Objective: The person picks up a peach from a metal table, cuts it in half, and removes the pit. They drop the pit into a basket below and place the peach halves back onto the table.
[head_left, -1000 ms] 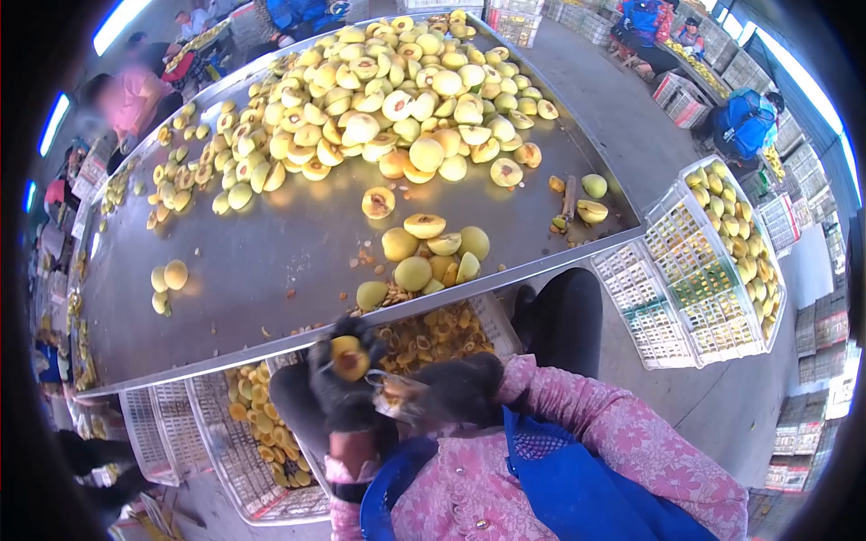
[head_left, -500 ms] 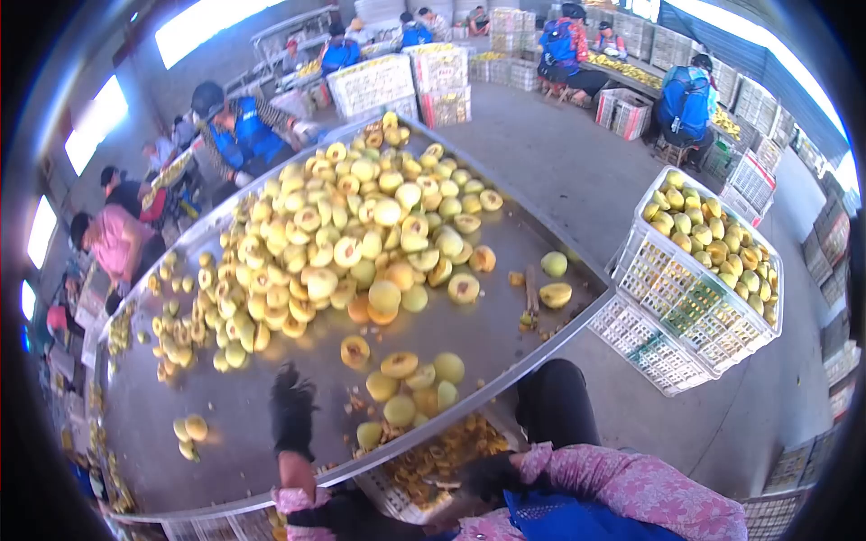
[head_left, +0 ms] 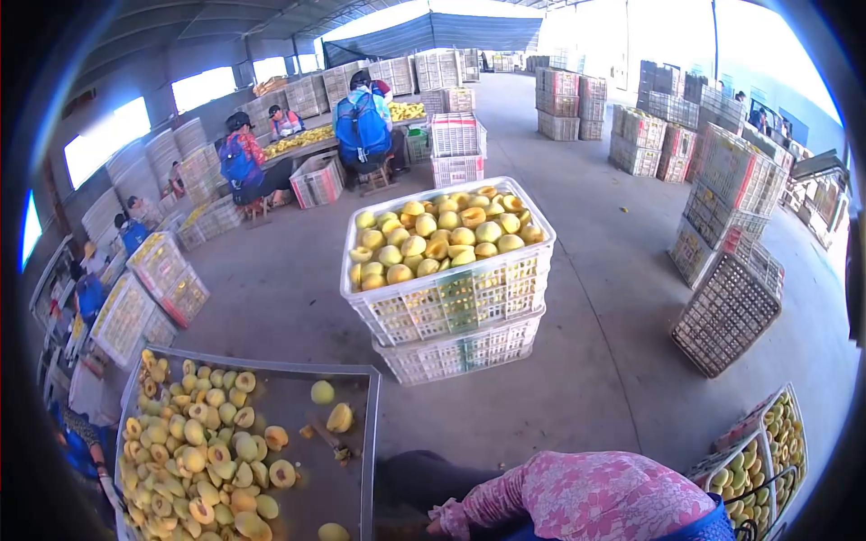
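At the bottom edge, my right arm shows in a pink floral sleeve [head_left: 595, 496]. Past the cuff only a sliver of my right hand [head_left: 437, 525] is visible; the fingers are lost in the dark area beside my dark-clad leg [head_left: 428, 482]. My left hand is out of the picture. To the left is the metal table [head_left: 311, 491], nearest to my right hand, with a heap of halved yellow peaches [head_left: 203, 442] on it. A whole-looking peach [head_left: 322, 391], a peach half [head_left: 340, 418] and a small stick-like piece [head_left: 323, 431] lie apart from the heap.
Ahead stands a white crate [head_left: 451, 302] full of peaches, stacked on another crate [head_left: 465, 352]. More filled crates [head_left: 744, 478] sit at lower right. A tilted crate [head_left: 729, 314] leans by a stack. Workers, including one with a blue backpack [head_left: 363, 126], sit farther back.
My view has swung right, bringing the full crate to the middle and moving the table to the lower left. My left hand, over the table before, has left the view.
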Demonstrator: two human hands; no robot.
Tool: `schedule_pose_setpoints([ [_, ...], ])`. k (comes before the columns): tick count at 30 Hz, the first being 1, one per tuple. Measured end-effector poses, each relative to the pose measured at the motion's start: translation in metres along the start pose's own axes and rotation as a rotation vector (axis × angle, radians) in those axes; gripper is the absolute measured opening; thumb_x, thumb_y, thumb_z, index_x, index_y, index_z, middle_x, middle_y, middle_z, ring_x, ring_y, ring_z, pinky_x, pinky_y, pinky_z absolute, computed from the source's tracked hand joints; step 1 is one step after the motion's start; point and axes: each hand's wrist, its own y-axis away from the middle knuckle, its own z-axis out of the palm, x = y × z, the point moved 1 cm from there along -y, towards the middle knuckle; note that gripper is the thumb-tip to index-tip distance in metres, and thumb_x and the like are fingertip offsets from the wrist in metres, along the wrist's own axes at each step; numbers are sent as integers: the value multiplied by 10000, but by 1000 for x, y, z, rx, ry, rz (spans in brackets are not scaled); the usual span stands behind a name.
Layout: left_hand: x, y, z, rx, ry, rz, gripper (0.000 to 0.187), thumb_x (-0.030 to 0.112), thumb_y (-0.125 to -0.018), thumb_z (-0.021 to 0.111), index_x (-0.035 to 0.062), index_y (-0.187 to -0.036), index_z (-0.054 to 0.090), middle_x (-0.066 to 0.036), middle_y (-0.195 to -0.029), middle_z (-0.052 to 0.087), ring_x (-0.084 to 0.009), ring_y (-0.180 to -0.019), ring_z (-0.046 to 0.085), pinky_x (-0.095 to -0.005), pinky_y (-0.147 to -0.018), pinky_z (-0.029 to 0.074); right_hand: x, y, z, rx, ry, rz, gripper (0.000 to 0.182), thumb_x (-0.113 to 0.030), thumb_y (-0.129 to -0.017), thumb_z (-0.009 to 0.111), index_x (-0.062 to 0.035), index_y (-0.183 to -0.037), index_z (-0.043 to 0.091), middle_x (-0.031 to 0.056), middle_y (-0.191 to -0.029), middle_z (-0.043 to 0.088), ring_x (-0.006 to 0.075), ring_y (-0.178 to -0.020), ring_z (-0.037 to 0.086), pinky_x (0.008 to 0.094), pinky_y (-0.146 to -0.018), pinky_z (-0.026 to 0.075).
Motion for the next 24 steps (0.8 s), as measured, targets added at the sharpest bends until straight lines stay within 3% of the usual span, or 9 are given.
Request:
schedule_pose_setpoints([
  [11, 29, 26, 45, -96, 63, 51, 418, 146, -783, 617, -29, -1148, 515, -188, -1061, 604, -277, -936, 602, -361, -824, 471, -33, -3, -25, 135, -144, -75, 281, -204, -815, 567, -33, -1038, 575, 153, -892, 558, 266, -751, 568, 391, -702, 464],
  [24, 43, 45, 55, -100, 95, 65, 419, 146, -778, 626, -33, -1141, 517, -177, -1056, 605, -262, -942, 599, -350, -815, 475, -58, 4, -41, 201, -212, -113, 324, -204, -806, 565, -24, -1076, 559, 170, -946, 546, 272, -790, 566, 391, -727, 462],
])
